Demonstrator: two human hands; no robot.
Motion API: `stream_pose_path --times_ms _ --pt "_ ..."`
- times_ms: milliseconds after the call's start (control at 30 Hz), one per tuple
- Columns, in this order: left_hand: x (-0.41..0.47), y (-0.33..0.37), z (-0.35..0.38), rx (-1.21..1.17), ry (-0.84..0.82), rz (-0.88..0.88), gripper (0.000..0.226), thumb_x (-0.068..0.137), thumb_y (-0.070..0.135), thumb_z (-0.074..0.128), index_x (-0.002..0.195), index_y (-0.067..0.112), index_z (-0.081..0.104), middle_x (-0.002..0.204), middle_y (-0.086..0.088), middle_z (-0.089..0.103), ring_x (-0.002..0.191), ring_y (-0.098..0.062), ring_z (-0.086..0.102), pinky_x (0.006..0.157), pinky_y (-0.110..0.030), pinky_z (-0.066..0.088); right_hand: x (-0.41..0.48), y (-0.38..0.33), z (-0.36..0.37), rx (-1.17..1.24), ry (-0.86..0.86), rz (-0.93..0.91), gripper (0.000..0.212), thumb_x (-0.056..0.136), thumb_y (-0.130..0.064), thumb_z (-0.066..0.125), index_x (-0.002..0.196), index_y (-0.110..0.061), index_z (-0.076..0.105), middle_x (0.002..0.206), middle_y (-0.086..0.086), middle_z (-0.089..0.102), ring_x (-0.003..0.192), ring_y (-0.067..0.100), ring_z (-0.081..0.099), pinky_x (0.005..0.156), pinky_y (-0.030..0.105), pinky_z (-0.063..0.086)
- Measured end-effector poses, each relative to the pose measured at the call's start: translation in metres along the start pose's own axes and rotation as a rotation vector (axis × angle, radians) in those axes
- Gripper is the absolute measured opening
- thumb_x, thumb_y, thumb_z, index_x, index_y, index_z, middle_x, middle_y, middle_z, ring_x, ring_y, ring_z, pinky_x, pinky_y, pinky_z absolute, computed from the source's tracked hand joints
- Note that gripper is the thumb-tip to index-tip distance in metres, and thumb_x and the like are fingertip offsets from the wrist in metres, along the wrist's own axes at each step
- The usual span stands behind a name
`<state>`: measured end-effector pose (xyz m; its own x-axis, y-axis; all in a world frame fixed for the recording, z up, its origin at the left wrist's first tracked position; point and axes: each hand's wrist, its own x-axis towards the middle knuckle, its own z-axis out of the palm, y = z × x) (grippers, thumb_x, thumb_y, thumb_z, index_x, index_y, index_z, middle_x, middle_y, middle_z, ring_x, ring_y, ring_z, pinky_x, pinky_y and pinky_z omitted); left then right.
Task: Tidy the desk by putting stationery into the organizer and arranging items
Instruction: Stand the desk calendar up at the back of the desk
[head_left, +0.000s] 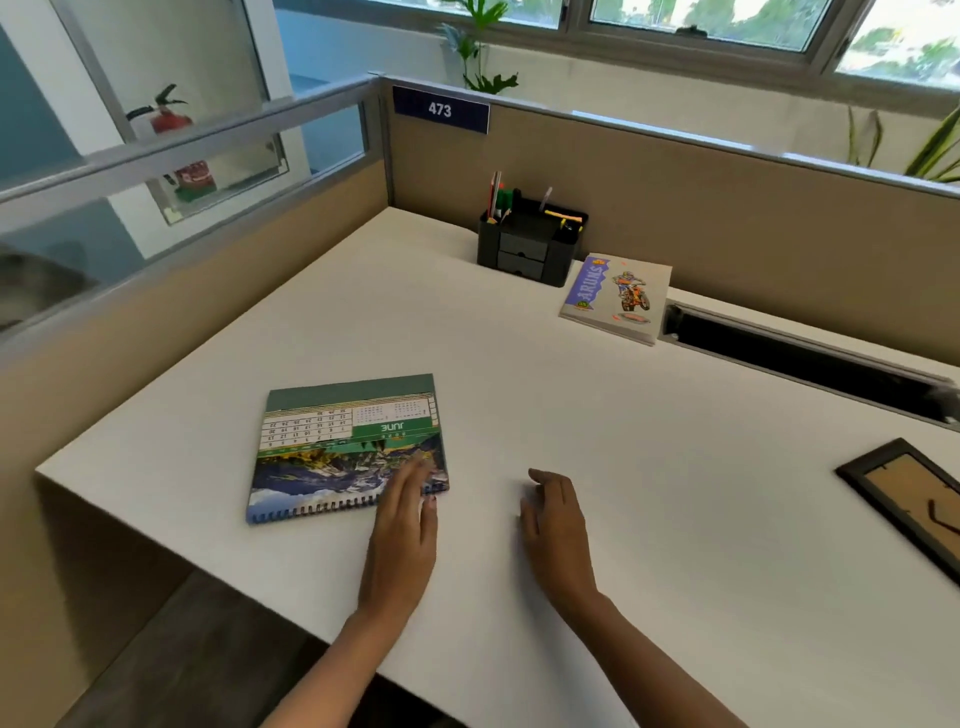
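Left hand (408, 525) is flat with straight fingers, tips resting on the near right corner of the calendar (343, 452), gripping nothing. Right hand (556, 525) rests on the desk (597, 415) well clear of the calendar, fingers loosely curled, holding nothing. Calendar lies flat near left, spiral edge toward me; organizer (530, 244) stands at the back with pens (496, 197) in it, notebook (615, 296) just right of it, picture frame (909, 499) at the right edge.
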<state>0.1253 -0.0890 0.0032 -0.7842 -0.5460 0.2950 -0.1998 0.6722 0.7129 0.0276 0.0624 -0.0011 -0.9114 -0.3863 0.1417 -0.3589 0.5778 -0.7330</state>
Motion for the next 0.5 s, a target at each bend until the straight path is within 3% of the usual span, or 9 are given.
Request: stream_pose_path --times_ms 100,200,300,500 --pt "0.004 -0.031 -0.031 0.075 0.172 -0.174 0.042 0.096 0.013 0.043 0.138 0.015 0.041 0.150 0.000 0.031 0.139 -0.018 0.026 0.110 -0.037 0.032 0.005 -0.022 0.019 0.049 -0.103 -0.013 0.036 0.095 -0.013 0.051 0.131 -0.012 0.049 0.126 0.003 0.052 0.102 0.008 0.051 0.092 0.017 0.039" --pt "0.007 -0.062 -0.054 0.234 0.221 -0.451 0.045 0.092 0.011 0.050 0.136 0.009 0.040 0.152 -0.014 0.025 0.141 -0.032 0.019 0.112 -0.048 0.024 0.012 -0.046 0.035 0.082 -0.189 0.036 0.038 0.095 -0.016 0.052 0.133 -0.011 0.048 0.129 0.005 0.052 0.107 0.015 0.055 0.095 0.028 0.047" --pt "0.010 -0.081 -0.069 0.254 0.202 -0.606 0.051 0.089 0.013 0.056 0.136 0.002 0.037 0.148 -0.024 0.027 0.138 -0.038 0.022 0.114 -0.049 0.020 0.021 -0.068 0.048 0.129 -0.284 0.152 0.039 0.095 -0.017 0.053 0.134 -0.011 0.049 0.129 0.006 0.052 0.110 0.017 0.055 0.093 0.027 0.047" --pt "0.012 -0.078 -0.083 0.116 0.223 -0.569 0.056 0.085 0.013 0.064 0.134 0.003 0.039 0.135 -0.019 0.045 0.126 -0.035 0.041 0.106 -0.047 0.036 0.031 -0.086 0.056 0.356 -0.286 0.369 0.027 0.092 -0.011 0.055 0.119 -0.008 0.060 0.107 0.005 0.065 0.087 0.016 0.059 0.070 0.023 0.046"
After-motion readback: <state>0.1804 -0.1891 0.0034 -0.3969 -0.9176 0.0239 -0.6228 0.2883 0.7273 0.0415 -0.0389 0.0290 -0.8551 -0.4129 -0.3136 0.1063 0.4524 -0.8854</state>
